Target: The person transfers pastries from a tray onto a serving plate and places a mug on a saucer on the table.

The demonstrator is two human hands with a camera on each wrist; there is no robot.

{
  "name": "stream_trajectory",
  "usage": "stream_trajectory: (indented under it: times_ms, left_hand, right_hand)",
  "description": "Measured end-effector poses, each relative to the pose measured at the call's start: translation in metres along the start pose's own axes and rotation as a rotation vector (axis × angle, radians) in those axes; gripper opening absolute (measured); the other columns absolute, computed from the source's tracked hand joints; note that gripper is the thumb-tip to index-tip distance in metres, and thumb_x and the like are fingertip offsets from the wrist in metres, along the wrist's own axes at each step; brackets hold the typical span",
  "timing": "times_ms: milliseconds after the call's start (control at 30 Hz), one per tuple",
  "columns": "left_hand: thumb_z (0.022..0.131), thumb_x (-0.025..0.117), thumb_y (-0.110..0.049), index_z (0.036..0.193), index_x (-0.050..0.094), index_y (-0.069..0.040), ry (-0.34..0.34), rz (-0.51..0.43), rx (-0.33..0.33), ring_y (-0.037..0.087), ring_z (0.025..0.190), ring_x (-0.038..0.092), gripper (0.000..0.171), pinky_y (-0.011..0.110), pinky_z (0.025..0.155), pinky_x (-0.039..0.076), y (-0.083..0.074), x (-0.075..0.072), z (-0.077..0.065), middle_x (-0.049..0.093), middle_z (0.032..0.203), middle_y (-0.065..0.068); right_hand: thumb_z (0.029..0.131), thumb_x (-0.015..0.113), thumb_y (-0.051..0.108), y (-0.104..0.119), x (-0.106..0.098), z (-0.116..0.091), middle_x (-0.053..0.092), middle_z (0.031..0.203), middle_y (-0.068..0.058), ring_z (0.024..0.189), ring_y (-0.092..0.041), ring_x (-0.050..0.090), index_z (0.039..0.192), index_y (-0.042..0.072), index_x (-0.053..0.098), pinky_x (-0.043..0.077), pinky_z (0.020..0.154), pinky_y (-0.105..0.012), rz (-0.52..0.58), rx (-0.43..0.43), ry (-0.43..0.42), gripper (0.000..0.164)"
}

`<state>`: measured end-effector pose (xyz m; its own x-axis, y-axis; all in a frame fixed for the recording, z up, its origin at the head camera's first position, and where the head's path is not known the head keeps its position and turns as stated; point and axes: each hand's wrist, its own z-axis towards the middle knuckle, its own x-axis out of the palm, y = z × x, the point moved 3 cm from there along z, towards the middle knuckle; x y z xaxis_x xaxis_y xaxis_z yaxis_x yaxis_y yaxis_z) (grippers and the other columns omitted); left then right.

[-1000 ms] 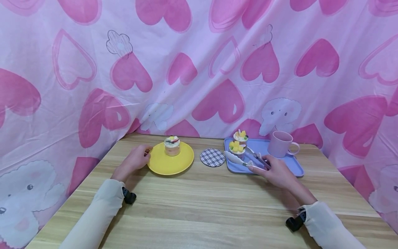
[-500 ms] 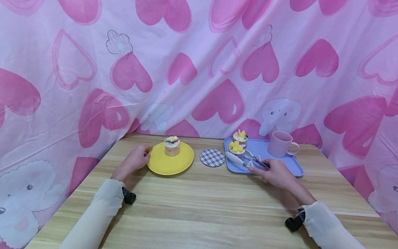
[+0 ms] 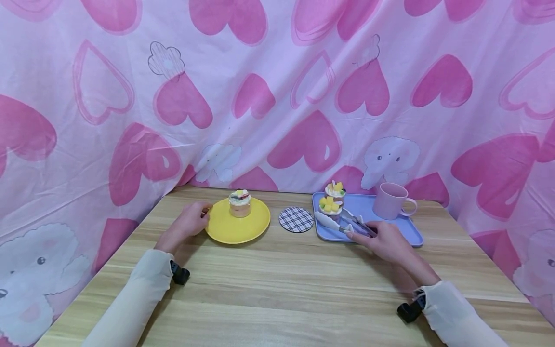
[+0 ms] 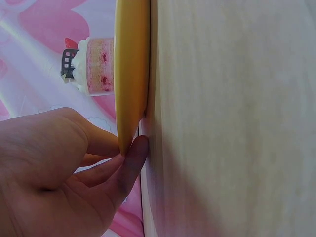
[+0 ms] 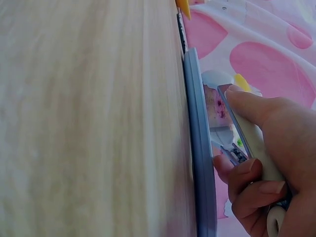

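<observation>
R hand point(image 3: 386, 241) holds tongs point(image 3: 328, 221), thumb on near arm, fingers curled on other side; tips stand apart, one each side of front dessert cup point(image 3: 331, 206). Contact w/ cup: we can't tell. We'd guess the spread is there to take the cup by its sides & spare the fruit topping.

L hand point(image 3: 188, 221) pinches rim of yellow plate point(image 3: 230, 232), thumb on top, fingertip beneath, per L wrist view. We read that as steadying. Plate bears one plated dessert cup point(image 3: 240, 206), upright, set toward far side, leaving bare surface nearer us; prob. makes room for more.

Front cup sits at left end of blue tray point(image 3: 364, 205), w/ rear dessert cup point(image 3: 335, 189) close behind, so tongs likely need care re: nudging the neighbour. Pink mug point(image 3: 389, 202) upright at tray's far right, handle outward, prob. easy to grab & clear of tongs. Checked coaster point(image 3: 296, 220) flat on table point(image 3: 260, 289) betw. plate & tray, touched by neither hand.
</observation>
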<state>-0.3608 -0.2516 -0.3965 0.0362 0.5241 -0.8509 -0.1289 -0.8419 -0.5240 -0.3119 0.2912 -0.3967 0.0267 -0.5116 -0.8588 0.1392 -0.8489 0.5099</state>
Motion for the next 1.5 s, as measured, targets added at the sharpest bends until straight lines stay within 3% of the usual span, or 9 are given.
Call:
stream_trajectory:
  times_ms: [133,367,1033,1500]
  left_hand:
    - [0.106,0.055,-0.002,0.151,0.052,0.013,0.007,-0.002,-0.002,0.042,0.124,0.065,0.048,0.055,0.109,0.058,-0.001,-0.001,-0.001,0.062,0.145,0.035]
    - [0.107,0.054,-0.003,0.153,0.051,0.012,0.012,-0.017,-0.018,0.04,0.125,0.065,0.049,0.054,0.11,0.058,-0.003,-0.002,-0.001,0.061,0.147,0.034]
    - [0.106,0.054,-0.002,0.152,0.051,0.013,0.008,-0.011,-0.004,0.041,0.124,0.065,0.048,0.054,0.109,0.059,-0.002,-0.002,-0.002,0.062,0.146,0.034]
    - [0.105,0.054,-0.001,0.149,0.054,0.014,-0.006,0.013,0.019,0.041,0.124,0.067,0.046,0.056,0.109,0.058,-0.004,-0.001,-0.003,0.064,0.142,0.034]
  right_hand:
    - [0.091,0.075,0.07,0.0,0.0,0.0,0.051,0.069,-0.002,0.068,-0.021,0.053,0.117,0.008,0.076,0.039,0.052,-0.025,-0.006,-0.012,-0.014,0.067]
    - [0.091,0.075,0.071,0.0,0.0,-0.001,0.051,0.065,-0.002,0.064,-0.021,0.052,0.136,0.005,0.072,0.037,0.05,-0.025,-0.01,-0.007,-0.015,0.079]
    - [0.09,0.069,0.079,0.004,0.0,-0.003,0.052,0.066,-0.002,0.063,-0.021,0.053,0.153,0.001,0.059,0.038,0.05,-0.026,-0.013,0.023,-0.018,0.101]
    - [0.089,0.069,0.08,0.01,0.007,-0.004,0.057,0.061,0.0,0.055,-0.018,0.057,0.158,0.006,0.055,0.041,0.047,-0.027,0.029,0.004,-0.017,0.102]
